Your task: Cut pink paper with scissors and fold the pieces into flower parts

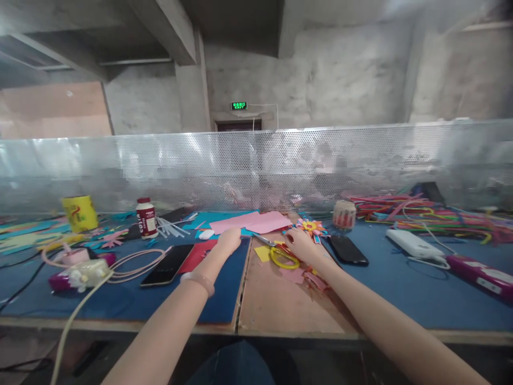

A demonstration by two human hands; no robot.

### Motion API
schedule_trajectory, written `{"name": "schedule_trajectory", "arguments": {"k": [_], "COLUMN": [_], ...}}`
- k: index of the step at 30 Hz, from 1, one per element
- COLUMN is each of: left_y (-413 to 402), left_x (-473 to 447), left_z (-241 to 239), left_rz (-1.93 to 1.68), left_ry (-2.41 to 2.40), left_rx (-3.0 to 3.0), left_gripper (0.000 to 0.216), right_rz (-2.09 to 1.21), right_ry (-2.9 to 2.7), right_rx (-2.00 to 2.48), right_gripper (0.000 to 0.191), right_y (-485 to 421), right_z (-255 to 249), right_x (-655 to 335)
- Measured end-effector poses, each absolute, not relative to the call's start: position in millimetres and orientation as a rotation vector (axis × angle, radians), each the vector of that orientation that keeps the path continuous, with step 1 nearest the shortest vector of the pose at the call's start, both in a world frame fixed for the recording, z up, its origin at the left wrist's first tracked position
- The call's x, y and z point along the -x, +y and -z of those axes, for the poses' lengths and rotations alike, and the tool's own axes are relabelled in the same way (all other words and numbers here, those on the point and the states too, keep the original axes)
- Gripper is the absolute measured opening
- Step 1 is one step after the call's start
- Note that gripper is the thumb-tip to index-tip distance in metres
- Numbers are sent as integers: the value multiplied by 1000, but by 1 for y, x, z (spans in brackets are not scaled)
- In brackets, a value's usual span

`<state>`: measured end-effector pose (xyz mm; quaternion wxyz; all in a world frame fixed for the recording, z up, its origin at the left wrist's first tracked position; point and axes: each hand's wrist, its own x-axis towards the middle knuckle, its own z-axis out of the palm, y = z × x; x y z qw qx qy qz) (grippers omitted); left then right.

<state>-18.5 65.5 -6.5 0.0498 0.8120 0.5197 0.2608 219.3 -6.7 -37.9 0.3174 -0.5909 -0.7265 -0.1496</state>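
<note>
My left hand [228,239] reaches forward with its fingers curled down onto the edge of a pink paper sheet [256,221] lying on blue paper. My right hand [301,245] rests on the wooden board beside yellow-handled scissors [280,254], its fingers bent over small paper scraps; what they pinch is hidden. A yellow paper piece [263,253] lies under the scissors. A paper flower [311,226] sits just beyond my right hand.
Two black phones [168,264] [347,249] lie on the blue table cover. A glue bottle [146,217], a yellow can [79,213], a tape roll [344,214], a white power bank [414,244], cables and coloured strips [433,214] surround the work area. A perforated metal screen [256,166] closes off the back.
</note>
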Motion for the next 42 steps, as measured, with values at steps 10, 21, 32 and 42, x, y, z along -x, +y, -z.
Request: {"name": "schedule_trajectory", "arguments": {"k": [10, 21, 32, 42], "left_y": [48, 43, 32, 27], "left_x": [-49, -67, -56, -53], "left_z": [5, 19, 10, 13], "left_rz": [-1100, -1138, -1330, -1184], "left_ry": [787, 552, 820, 744], "left_rx": [-1775, -1788, -1954, -1820], "left_gripper": [33, 73, 17, 25], "right_rz": [17, -225, 48, -464], "right_ry": [-1717, -1632, -1619, -1629], "right_rx": [1056, 1151, 1212, 1097], "right_gripper": [48, 47, 16, 32], "right_y": [-9, -6, -16, -8], "right_z": [28, 27, 17, 26], "right_x": [-217, -229, -228, -223]}}
